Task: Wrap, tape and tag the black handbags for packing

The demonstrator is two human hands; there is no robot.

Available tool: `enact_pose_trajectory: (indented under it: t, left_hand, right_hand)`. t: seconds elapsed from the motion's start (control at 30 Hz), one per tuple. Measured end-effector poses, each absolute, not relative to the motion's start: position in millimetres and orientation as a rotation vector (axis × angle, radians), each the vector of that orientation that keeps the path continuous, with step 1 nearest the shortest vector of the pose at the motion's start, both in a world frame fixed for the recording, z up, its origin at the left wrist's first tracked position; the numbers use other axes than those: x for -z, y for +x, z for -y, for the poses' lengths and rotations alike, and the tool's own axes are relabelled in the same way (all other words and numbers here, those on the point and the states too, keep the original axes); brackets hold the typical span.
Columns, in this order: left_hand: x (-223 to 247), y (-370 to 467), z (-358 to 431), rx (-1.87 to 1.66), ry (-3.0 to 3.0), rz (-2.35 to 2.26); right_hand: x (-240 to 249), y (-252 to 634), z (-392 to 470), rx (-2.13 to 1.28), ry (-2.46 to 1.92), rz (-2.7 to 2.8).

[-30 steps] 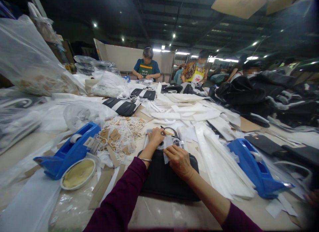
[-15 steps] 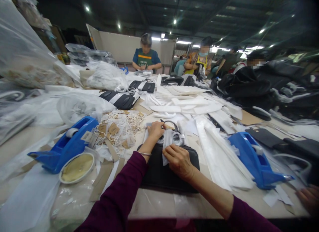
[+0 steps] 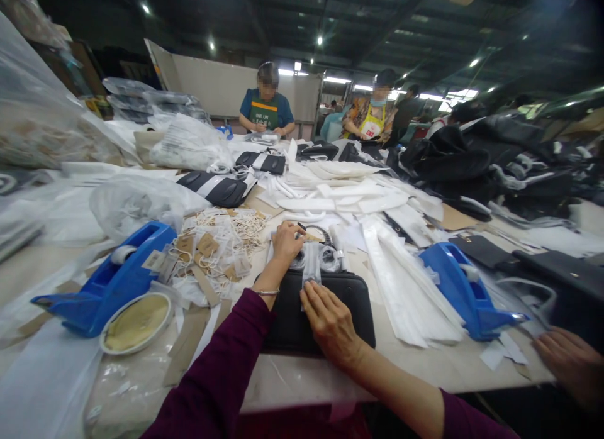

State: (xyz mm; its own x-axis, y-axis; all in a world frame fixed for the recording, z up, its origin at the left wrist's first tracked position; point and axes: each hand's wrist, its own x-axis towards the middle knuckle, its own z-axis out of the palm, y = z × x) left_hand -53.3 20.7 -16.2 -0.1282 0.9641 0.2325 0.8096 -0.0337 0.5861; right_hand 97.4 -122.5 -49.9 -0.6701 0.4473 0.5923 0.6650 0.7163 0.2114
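A black bag [image 3: 278,322] lies flat on the table in front of me, its wrapped metal rings [image 3: 329,259] at the far edge. A translucent white strip [image 3: 311,261] runs between the rings onto the bag's front. My right hand [image 3: 330,318] rests on the strip's near end, fingers stretched out and pressing it against the bag. My left hand [image 3: 285,243] is curled at the far left edge of the bag, beside a dark curved handle [image 3: 317,230]. What its fingers hold is hidden.
Blue tape dispensers stand at left [image 3: 113,278] and right [image 3: 469,288]. Near the left one lie a round tape roll [image 3: 136,322] and a pile of corded tags [image 3: 212,244]. White strips [image 3: 396,282] lie to the right. Another person's hand [image 3: 569,357] reaches in at the right edge.
My right hand has slid toward me along the strip and now presses it flatter on the bag. My left hand stays at the far edge. The view has shifted slightly.
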Motion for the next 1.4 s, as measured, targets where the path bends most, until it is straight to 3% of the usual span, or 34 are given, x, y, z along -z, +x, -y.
enact_pose_trajectory:
  t: [0.13,0.4,0.67,1.0,1.4]
  left_hand:
    - [6,-53,16,-1.125,2.169,-1.507]
    - [48,-73,84,-0.859,2.659,-1.068]
    - [41,-72,88,-0.643,2.817,-1.069]
    - [40,-69,90,-0.612,2.886,-1.127]
    - [47,-68,95,-0.628,3.104,-1.078]
  right_hand:
    - [53,98,122,0.544,-0.861,2.419]
    - [54,99,124,0.497,-0.876,2.404]
    - [47,105,144,0.363,-0.907,2.509]
    - [42,169,178,-0.086,-0.832,2.442]
    - [92,196,245,0.026,-0.833,2.585]
